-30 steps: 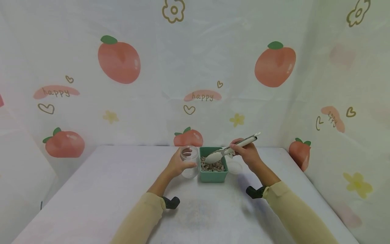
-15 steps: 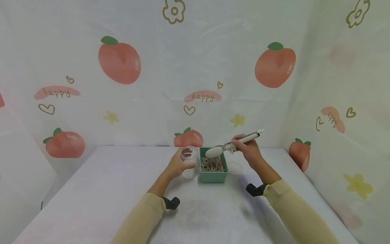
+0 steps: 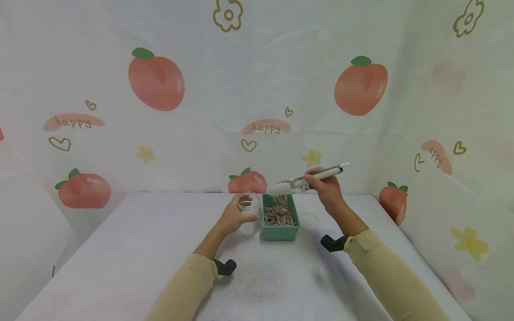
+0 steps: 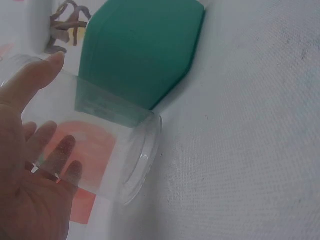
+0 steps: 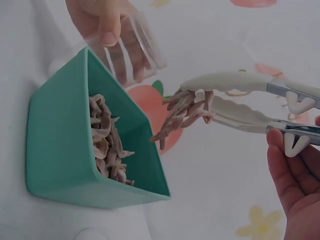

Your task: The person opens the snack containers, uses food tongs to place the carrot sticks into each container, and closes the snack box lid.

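Note:
My left hand [image 3: 232, 217] grips a clear jar [image 4: 100, 135] round its side; it stands upright and uncapped on the table. To its right is a green box [image 3: 280, 233] partly filled with greyish-brown dried strips [image 3: 279, 217]. White-and-metal tongs [image 5: 225, 82] are held in my right hand [image 3: 330, 192]. Their white tips pinch a clump of strips [image 5: 182, 112], which hangs above the back part of the box in the head view. Seen from the right wrist, the clump is apart from the heap inside.
A clear round lid [image 3: 308, 221] lies on the white table [image 3: 261, 276] just right of the box. Behind the table hangs a white backdrop [image 3: 192, 147] printed with peaches.
My right hand has raised the tongs out of the box, and a clump of strips has come up between the tips. The left hand and jar stay in place.

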### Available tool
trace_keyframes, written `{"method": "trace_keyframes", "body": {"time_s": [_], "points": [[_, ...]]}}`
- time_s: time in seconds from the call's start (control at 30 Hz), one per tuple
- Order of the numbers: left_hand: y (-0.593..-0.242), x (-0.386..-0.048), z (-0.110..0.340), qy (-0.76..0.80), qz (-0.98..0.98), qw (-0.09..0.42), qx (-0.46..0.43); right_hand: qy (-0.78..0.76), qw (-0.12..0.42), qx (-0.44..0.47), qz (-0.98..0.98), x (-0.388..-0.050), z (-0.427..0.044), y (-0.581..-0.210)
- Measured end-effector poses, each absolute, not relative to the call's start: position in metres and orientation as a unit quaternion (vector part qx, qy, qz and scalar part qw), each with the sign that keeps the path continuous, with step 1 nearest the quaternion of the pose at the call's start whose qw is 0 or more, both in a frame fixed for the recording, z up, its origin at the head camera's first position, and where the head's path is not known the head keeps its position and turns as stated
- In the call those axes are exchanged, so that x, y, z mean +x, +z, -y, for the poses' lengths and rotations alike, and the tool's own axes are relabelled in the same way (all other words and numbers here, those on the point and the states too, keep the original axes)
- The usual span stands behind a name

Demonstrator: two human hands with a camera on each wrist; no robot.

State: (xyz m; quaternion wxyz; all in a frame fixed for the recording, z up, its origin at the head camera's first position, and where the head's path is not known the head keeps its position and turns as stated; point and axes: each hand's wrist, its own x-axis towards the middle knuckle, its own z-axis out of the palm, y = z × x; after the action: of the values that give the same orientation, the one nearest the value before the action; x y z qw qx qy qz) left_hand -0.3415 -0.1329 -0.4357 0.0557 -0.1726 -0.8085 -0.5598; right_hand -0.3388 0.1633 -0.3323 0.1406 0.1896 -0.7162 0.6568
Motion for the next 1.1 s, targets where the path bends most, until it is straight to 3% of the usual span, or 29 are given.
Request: {"method": "trace_keyframes", "body": {"time_s": [0.47,1.1], "points": [[-0.432,-0.34,0.133,-0.562,0.806,0.062,-0.174,0.672,0.172,0.211,0.689,-0.339,-0.148,-0.317],[-0.435,-0.342,0.134,-0.555,0.81,0.06,-0.182,0.706,0.152,0.254,0.643,-0.338,-0.099,-0.301]]}}
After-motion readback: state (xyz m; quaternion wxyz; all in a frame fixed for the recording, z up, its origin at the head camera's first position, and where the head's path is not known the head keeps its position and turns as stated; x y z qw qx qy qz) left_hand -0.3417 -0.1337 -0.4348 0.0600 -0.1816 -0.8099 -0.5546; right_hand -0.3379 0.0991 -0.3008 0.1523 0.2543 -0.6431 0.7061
